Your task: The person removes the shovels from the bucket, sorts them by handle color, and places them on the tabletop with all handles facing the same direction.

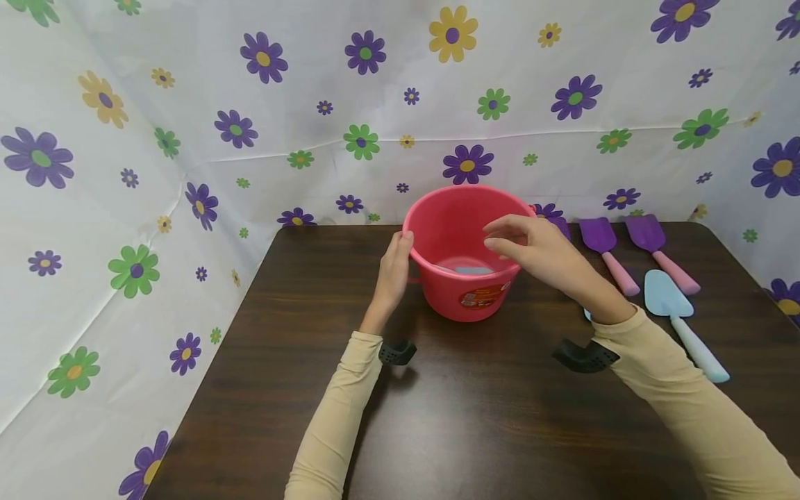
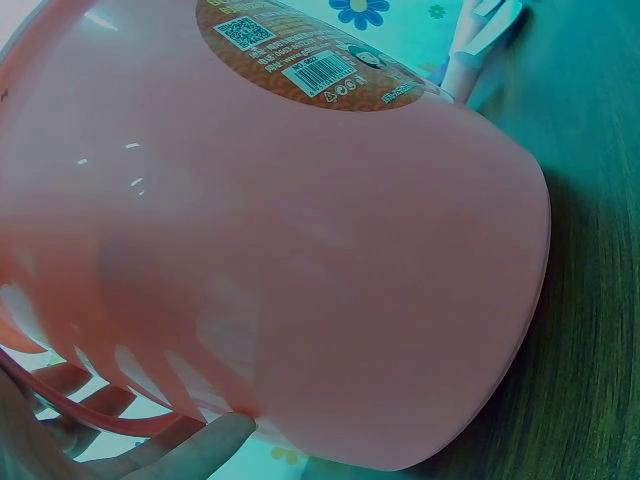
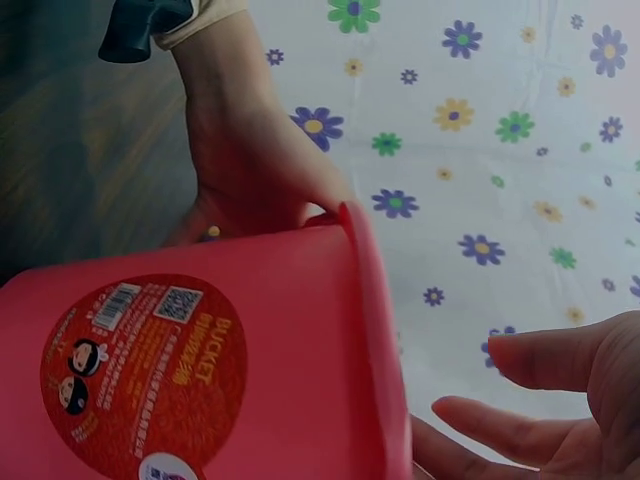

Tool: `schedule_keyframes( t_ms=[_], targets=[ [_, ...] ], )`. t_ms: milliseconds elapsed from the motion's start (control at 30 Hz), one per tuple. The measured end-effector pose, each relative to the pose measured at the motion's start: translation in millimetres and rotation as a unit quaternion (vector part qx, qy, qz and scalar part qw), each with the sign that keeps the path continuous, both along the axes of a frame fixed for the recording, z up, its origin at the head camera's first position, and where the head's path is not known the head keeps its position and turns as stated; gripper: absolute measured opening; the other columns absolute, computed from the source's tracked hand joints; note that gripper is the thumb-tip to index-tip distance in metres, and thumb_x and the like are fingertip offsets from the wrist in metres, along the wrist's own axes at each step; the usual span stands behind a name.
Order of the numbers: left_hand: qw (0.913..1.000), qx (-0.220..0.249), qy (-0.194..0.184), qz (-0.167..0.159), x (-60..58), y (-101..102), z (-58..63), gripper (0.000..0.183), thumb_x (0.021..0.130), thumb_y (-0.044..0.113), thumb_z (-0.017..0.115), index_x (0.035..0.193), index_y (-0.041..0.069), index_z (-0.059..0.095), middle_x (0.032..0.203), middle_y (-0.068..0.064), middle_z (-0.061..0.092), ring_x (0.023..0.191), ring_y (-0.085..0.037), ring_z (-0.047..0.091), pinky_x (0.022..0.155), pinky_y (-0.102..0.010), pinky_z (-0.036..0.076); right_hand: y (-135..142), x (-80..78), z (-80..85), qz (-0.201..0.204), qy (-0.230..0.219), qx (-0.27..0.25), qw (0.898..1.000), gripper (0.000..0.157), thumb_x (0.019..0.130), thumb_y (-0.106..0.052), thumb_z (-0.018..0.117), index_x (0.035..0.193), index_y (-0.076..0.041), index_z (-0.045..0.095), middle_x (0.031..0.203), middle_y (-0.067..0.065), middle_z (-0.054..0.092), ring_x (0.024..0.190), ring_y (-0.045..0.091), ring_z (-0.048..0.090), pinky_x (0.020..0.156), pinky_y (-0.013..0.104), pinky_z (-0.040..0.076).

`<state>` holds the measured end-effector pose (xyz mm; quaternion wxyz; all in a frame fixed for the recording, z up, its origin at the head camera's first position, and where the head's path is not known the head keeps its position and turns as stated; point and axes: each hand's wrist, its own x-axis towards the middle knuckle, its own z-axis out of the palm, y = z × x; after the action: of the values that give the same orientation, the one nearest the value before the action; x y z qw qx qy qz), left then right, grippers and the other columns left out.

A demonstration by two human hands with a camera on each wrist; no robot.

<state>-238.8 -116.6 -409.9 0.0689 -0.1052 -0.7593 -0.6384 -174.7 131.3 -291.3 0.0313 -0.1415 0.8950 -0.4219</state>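
Note:
A pink-red plastic bucket [image 1: 467,295] with an orange label stands upright at the table's far side. My left hand [image 1: 392,274] holds its left side, the thumb up at the rim. In the left wrist view, fingers [image 2: 215,445] touch the outer wall beside the bucket's handle [image 2: 110,422]. Over the right rim hovers my right hand [image 1: 540,253], fingers loosely bent and apart, with nothing between them. A pale blue flat piece [image 1: 471,270] lies at the bottom of the bucket; the front wall hides most of it.
Right of the bucket lie purple shovels with pink handles [image 1: 598,236] [image 1: 646,232], another partly hidden behind my right hand. A light blue trowel [image 1: 667,295] lies nearer me, beside my right forearm. Flowered cloth [image 1: 387,83] hangs behind the dark wooden table [image 1: 300,319].

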Motion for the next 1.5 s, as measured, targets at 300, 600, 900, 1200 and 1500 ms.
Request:
schedule_keyframes(
  t_ms=[300,600,900,1200,1500],
  targets=[
    [1.0,0.0,0.001,0.0,1.2,0,0.6,0.058,0.106,0.049,0.038,0.143,0.006,0.051,0.133,-0.018,0.06,0.118,-0.034,0.059,0.076,-0.062,0.061,-18,-9.1,-6.2,0.037,0.017,0.007,0.999,0.034,0.1,-0.026,0.067,0.127,-0.005,0.07,0.123,0.013,0.07,0.12,0.032,0.061,0.098,0.053,0.056],
    [1.0,-0.001,-0.002,-0.002,2.4,1,2.3,0.06,0.105,0.05,0.039,0.144,0.006,0.05,0.133,-0.016,0.061,0.117,-0.033,0.06,0.078,-0.062,0.061,-30,-16.6,-13.2,0.043,0.032,0.045,0.998,0.027,0.099,-0.022,0.067,0.119,-0.004,0.074,0.113,0.01,0.074,0.108,0.029,0.064,0.092,0.048,0.056],
    [1.0,-0.004,0.002,-0.004,1.9,0,1.7,0.06,0.105,0.05,0.039,0.145,0.006,0.049,0.135,-0.015,0.059,0.122,-0.032,0.057,0.09,-0.063,0.057,-38,-22.8,-19.2,0.064,0.043,0.081,0.994,0.024,0.098,-0.018,0.068,0.112,-0.001,0.076,0.1,0.008,0.076,0.091,0.026,0.066,0.079,0.041,0.057],
    [1.0,-0.004,0.001,-0.004,1.6,1,1.4,0.061,0.105,0.05,0.039,0.145,0.006,0.049,0.135,-0.015,0.059,0.121,-0.033,0.057,0.09,-0.063,0.058,-44,-25.3,-20.2,0.085,0.039,0.09,0.992,0.027,0.096,-0.019,0.068,0.111,0.002,0.077,0.089,0.007,0.076,0.082,0.023,0.068,0.076,0.04,0.059],
    [1.0,-0.006,0.006,0.002,0.3,0,0.5,0.06,0.106,0.05,0.038,0.144,0.005,0.051,0.133,-0.016,0.06,0.12,-0.033,0.057,0.092,-0.063,0.057,-48,-29.2,-20.2,0.12,0.032,0.125,0.984,0.025,0.097,-0.017,0.067,0.107,0.004,0.076,0.075,0.001,0.07,0.073,0.019,0.067,0.072,0.038,0.06]
  ],
)
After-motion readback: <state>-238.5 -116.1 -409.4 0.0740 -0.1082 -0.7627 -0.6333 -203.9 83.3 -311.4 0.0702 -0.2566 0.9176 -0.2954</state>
